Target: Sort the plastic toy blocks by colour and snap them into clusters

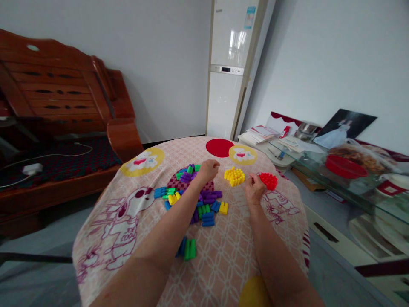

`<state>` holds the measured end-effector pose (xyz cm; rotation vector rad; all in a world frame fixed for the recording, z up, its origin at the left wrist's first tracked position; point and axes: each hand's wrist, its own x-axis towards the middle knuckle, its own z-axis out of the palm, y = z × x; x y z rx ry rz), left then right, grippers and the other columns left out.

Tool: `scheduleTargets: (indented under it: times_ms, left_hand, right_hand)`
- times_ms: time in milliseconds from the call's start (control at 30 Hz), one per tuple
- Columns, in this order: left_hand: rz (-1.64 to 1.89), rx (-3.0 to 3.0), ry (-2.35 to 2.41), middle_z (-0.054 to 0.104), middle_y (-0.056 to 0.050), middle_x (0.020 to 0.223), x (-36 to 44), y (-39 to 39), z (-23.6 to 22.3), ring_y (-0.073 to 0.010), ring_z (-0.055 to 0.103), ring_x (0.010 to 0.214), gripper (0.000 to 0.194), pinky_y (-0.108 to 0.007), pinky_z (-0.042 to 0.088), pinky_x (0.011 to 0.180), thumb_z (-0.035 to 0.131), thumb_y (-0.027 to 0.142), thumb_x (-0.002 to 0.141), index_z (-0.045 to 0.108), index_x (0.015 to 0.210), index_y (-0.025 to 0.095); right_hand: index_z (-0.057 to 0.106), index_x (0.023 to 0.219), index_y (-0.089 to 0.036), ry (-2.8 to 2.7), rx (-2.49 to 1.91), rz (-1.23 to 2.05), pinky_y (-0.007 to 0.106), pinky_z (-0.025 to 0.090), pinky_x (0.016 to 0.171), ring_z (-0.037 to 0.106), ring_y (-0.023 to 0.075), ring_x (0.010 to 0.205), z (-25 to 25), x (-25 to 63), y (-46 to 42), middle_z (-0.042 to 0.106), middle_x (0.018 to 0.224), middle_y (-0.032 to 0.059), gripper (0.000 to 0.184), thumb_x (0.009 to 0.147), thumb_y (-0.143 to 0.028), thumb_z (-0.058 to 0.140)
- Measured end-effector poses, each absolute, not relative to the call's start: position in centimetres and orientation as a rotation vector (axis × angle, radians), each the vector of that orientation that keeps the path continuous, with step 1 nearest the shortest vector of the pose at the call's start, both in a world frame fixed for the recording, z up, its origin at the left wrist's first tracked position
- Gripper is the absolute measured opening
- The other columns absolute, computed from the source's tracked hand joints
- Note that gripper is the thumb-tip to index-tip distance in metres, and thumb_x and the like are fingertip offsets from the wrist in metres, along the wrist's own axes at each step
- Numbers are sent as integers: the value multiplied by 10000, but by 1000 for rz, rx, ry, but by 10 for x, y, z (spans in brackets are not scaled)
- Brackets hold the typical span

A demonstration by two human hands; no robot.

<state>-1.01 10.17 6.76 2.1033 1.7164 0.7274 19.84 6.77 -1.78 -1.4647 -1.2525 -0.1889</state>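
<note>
My left hand (208, 171) hovers over the far part of the table with its fingers curled; whether anything is in them is hidden. To its left and below lies a loose pile of blue, green, purple and yellow plastic pieces, among them a purple piece (209, 197) and a blue piece (208, 219). My right hand (254, 188) has its fingers bent together between a cluster of yellow pieces (234, 176) and a cluster of red pieces (268, 181). What it pinches, if anything, is too small to make out. A green piece (189, 249) lies nearer, by my left forearm.
A patterned cloth covers the round table (223, 256). On the right stands a glass-topped cabinet (319, 170) with papers, a red bowl (347, 166) and a photo. A wooden bench (64, 94) is at the left, and a tall white air conditioner (227, 98) stands behind.
</note>
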Motion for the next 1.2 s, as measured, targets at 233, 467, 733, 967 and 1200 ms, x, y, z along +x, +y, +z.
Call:
scheduleTargets:
  times_ms: [233,467,733,967,1200]
  left_hand:
    - [771,2044,1910,761,-82,905,-108,63,77,-195,680,808,300,-272,501,772,579,186,786,757,1025,149]
    - [339,2060,1769,724,-10,714,-145,50,75,-160,646,673,208,-226,455,621,612,234,708,763,838,172]
    - [-62,2244,1659,734,-18,950,-147,41,77,-198,645,866,488,-225,449,700,772,264,546,725,1031,243]
    - [-148,2251,1802,725,-48,890,-144,41,74,-207,642,821,271,-243,437,653,668,256,644,731,902,203]
    - [-2,2112,1666,750,16,939,-168,41,73,-199,655,858,451,-239,485,740,703,315,587,732,1034,271]
  right_hand:
    - [721,881,-147,-1277,-1470,-142,295,486,690,650,210,738,-18,198,69,733,809,115,331,800,-273,426]
    - [710,887,-158,-1284,-1454,-103,304,495,679,655,209,699,-21,201,70,731,786,88,316,799,-290,437]
    - [707,882,-157,-1294,-1461,-107,295,492,683,649,198,682,-22,204,72,721,749,79,301,795,-278,446]
    - [718,888,-144,-1297,-1440,-124,300,509,702,660,202,705,-20,203,72,732,765,96,333,792,-276,428]
    - [720,887,-157,-1283,-1456,-107,287,512,672,664,198,689,-21,203,73,729,736,78,321,803,-275,434]
